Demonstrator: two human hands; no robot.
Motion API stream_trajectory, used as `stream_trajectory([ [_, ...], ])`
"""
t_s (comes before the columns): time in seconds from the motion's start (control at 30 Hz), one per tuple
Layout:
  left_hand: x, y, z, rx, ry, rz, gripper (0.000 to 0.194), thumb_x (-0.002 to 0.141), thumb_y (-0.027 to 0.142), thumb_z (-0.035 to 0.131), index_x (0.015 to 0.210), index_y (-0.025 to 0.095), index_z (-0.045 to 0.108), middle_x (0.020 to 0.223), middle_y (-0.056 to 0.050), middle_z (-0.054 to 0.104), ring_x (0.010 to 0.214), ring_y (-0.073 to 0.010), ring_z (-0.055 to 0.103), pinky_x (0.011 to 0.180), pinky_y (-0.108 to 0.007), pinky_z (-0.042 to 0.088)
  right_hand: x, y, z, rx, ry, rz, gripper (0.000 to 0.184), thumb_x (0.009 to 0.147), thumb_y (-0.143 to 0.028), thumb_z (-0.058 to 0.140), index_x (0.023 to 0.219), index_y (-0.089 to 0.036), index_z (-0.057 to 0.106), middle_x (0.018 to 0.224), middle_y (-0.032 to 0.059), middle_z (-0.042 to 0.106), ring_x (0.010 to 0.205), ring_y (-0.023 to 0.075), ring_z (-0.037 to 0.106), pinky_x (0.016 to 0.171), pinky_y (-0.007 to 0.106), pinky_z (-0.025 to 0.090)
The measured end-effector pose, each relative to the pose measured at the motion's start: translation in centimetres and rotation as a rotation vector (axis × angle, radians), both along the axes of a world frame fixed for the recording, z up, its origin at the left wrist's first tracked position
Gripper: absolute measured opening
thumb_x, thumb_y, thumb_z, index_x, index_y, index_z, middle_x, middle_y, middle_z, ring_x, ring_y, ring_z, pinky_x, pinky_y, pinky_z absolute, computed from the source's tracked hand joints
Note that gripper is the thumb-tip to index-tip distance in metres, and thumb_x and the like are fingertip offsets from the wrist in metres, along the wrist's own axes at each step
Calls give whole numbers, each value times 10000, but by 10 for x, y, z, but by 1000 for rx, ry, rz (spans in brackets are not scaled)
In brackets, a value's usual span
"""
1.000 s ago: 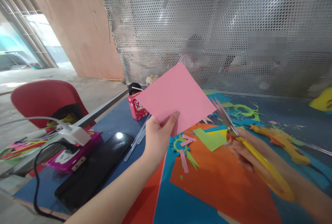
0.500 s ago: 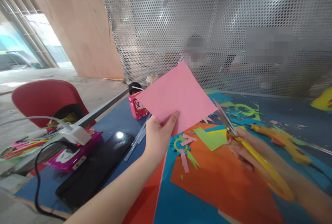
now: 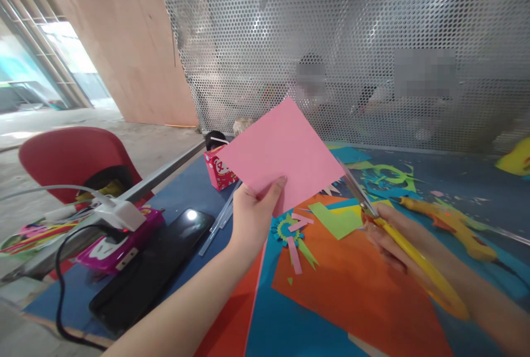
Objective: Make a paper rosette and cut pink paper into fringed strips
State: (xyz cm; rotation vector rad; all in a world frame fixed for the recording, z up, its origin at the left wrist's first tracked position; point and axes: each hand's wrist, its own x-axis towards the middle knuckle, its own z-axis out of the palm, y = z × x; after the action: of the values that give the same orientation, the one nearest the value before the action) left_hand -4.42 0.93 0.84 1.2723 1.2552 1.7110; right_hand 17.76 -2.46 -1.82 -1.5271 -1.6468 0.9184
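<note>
Pinched between the thumb and fingers of my left hand [image 3: 256, 213] is a pink sheet of paper [image 3: 281, 150], raised above the table and tilted so one corner points up. My right hand [image 3: 393, 241] grips a pair of scissors [image 3: 408, 252] with yellow handles. Their metal blades meet the right corner of the pink sheet. Below lie an orange sheet [image 3: 351, 285], a light green paper piece [image 3: 335, 223], a blue and green paper rosette [image 3: 286, 230] and several pink strips [image 3: 294, 256].
A yellow glue gun [image 3: 451, 227] lies at the right beside green paper scraps [image 3: 393, 175]. On the left are a black phone [image 3: 153, 274], a purple power strip [image 3: 120, 241] with cables, and a red drink box [image 3: 219, 169]. A perforated metal screen [image 3: 256, 42] borders the table's back.
The scissor blades have closed together at the sheet's right corner. Both hands and the pink sheet have stayed nearly in place.
</note>
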Motion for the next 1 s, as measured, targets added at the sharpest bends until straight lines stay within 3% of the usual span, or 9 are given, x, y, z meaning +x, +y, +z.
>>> stream_trajectory([
  [0.33,0,0,0,-9,-3,-6,144,691,298,671,753,170,698,840,-20,728,808,-189,646,695,-276,506,3,0,9,-117,-12,32,403,772,-640,441,830,-241,420,578,-77,352,393,64,262,363,205,240],
  [0.6,0,0,0,-10,-1,-2,127,692,292,669,720,171,694,830,-19,727,787,-185,645,676,-272,507,3,0,10,-100,26,37,428,743,-653,476,790,-232,414,566,-82,339,377,56,261,337,199,244],
  [0.9,0,0,0,-12,16,6,142,700,299,665,761,177,704,829,-18,726,796,-190,647,698,-288,513,-2,0,12,-178,67,-80,389,712,-615,517,739,-249,385,472,-108,322,287,53,250,276,183,206],
  [1.0,-1,1,-1,-2,34,17,119,700,291,663,725,183,704,795,-13,723,766,-183,645,685,-287,513,-7,-3,16,-125,79,-94,401,721,-630,511,758,-252,383,468,-117,304,295,54,249,285,180,212],
])
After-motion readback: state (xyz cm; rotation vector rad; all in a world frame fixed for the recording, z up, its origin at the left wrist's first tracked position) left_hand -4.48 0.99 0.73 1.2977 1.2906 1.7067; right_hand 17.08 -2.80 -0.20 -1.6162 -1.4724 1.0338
